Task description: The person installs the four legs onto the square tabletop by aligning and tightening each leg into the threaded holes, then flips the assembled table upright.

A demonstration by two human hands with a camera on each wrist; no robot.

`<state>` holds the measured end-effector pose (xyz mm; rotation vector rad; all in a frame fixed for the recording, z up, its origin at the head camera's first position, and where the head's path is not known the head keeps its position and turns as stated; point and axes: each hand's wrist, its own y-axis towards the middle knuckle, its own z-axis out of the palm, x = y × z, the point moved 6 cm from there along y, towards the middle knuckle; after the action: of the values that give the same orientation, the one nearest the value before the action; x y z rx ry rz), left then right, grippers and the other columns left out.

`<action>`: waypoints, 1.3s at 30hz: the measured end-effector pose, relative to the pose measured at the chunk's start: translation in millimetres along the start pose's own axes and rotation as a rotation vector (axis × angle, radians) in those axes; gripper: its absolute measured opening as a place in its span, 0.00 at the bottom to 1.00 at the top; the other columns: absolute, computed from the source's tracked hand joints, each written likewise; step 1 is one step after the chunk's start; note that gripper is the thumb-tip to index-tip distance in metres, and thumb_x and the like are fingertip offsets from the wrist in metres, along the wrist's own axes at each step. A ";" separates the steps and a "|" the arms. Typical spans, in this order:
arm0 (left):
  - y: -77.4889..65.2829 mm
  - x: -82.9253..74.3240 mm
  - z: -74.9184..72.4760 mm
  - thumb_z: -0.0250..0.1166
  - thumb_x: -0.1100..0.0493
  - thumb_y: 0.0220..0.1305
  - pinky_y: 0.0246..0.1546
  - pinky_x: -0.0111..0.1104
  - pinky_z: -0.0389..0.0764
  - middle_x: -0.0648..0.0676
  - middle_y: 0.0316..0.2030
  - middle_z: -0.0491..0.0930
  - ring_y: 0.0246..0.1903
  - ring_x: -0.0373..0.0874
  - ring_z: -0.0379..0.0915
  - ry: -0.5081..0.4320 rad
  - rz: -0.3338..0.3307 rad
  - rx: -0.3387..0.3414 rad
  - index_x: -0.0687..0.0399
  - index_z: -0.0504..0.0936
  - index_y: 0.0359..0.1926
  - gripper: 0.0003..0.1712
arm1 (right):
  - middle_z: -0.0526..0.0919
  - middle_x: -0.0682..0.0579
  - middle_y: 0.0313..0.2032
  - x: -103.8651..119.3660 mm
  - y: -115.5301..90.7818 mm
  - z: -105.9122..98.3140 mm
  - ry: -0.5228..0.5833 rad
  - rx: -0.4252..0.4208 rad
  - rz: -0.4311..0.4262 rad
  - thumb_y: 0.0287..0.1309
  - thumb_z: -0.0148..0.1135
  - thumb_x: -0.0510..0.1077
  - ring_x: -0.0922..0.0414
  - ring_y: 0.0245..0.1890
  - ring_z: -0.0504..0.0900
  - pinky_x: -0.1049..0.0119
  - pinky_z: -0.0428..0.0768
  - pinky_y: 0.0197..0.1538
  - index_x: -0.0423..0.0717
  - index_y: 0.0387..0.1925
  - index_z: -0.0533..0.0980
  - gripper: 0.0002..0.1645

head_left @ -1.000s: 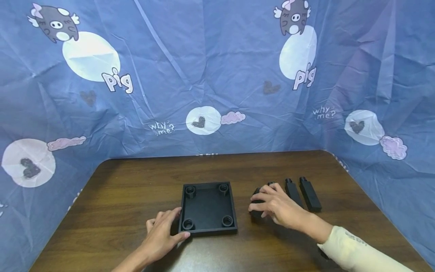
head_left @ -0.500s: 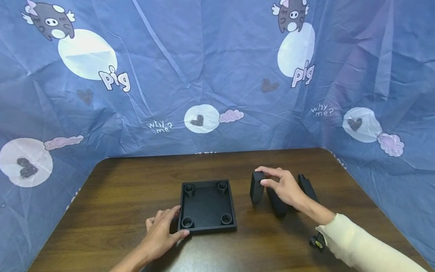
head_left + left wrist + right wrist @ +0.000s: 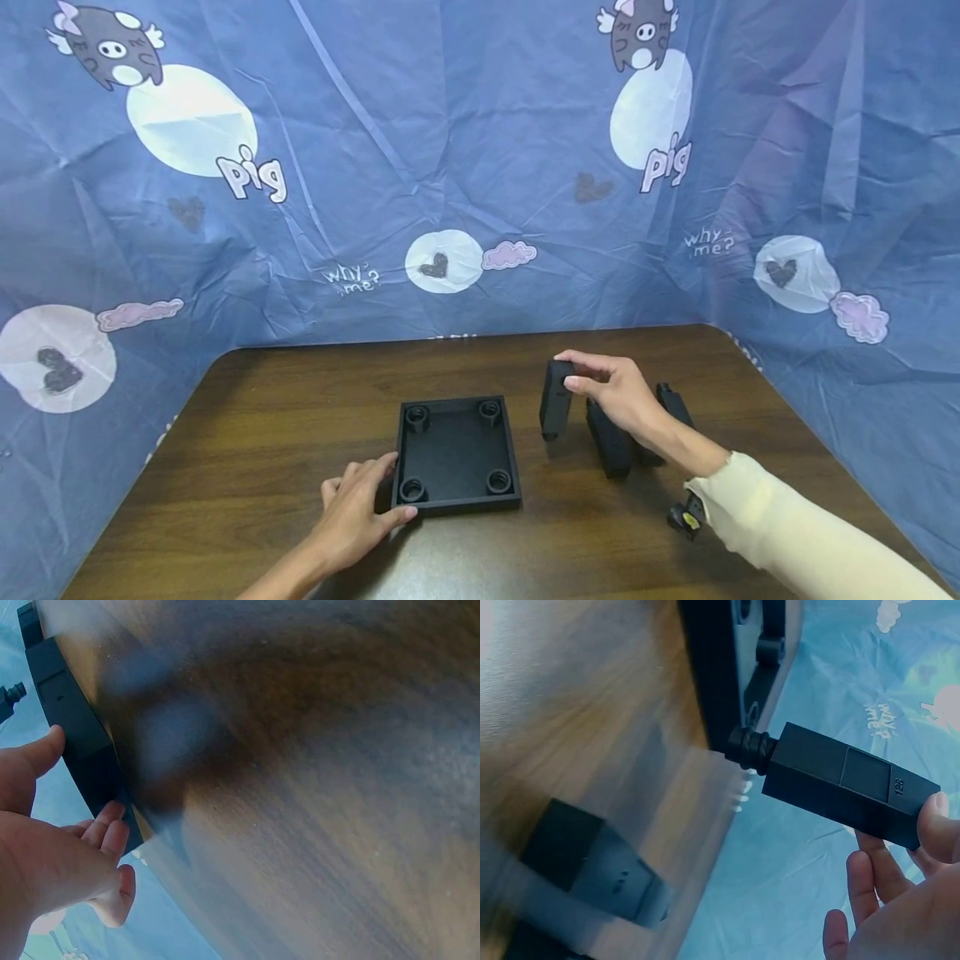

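Observation:
A black square tabletop (image 3: 457, 454) lies underside up on the wooden table, with a raised rim and a threaded socket in each corner. My left hand (image 3: 354, 512) holds its front left corner, thumb on the front edge and fingertips along the left side. To the right of it, my right hand (image 3: 618, 392) pinches a black table leg (image 3: 557, 400) by its plain end, between thumb and fingers. That leg stands roughly upright in the air, threaded end down. In the right wrist view its screw thread (image 3: 750, 750) points toward the tabletop (image 3: 712, 675).
More black legs lie beneath and beyond my right forearm, among them a near leg (image 3: 609, 442) and a far right leg (image 3: 675, 404), partly hidden. A small black device (image 3: 686, 517) hangs at the right wrist. Blue patterned cloth (image 3: 450, 167) rises behind the wooden table (image 3: 300, 400).
My right hand has picked a leg up off the table, turned it threaded end down and lifted it slightly back and left. My left hand stays at the tabletop's corner.

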<state>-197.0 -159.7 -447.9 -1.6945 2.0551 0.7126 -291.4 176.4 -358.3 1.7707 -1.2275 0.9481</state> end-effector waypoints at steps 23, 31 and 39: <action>-0.7 2.6 -0.1 0.79 0.51 0.53 0.49 0.49 0.55 0.54 0.52 0.81 0.51 0.48 0.69 -0.004 -0.013 0.020 0.62 0.73 0.66 0.42 | 0.85 0.43 0.53 32.9 31.4 18.8 0.097 0.013 0.009 0.64 0.67 0.37 0.51 0.55 0.81 0.51 0.74 0.60 0.42 0.60 0.80 0.23; 1.9 1.5 -2.5 0.79 0.51 0.53 0.49 0.49 0.55 0.55 0.52 0.81 0.51 0.48 0.70 -0.016 -0.010 0.036 0.63 0.73 0.66 0.43 | 0.83 0.44 0.56 40.2 42.9 41.8 0.108 0.043 -0.016 0.62 0.68 0.36 0.50 0.57 0.80 0.53 0.75 0.57 0.42 0.59 0.81 0.23; 1.0 1.0 -1.4 0.79 0.51 0.53 0.49 0.49 0.55 0.55 0.51 0.81 0.50 0.48 0.70 -0.015 -0.010 0.038 0.63 0.73 0.66 0.43 | 0.82 0.46 0.58 49.7 52.8 68.4 0.131 0.076 -0.013 0.62 0.69 0.36 0.51 0.56 0.80 0.58 0.75 0.52 0.44 0.58 0.82 0.22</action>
<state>-198.2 -161.2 -447.3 -1.6720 2.0357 0.6771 -318.8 83.6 -334.3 1.7439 -1.1087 1.0984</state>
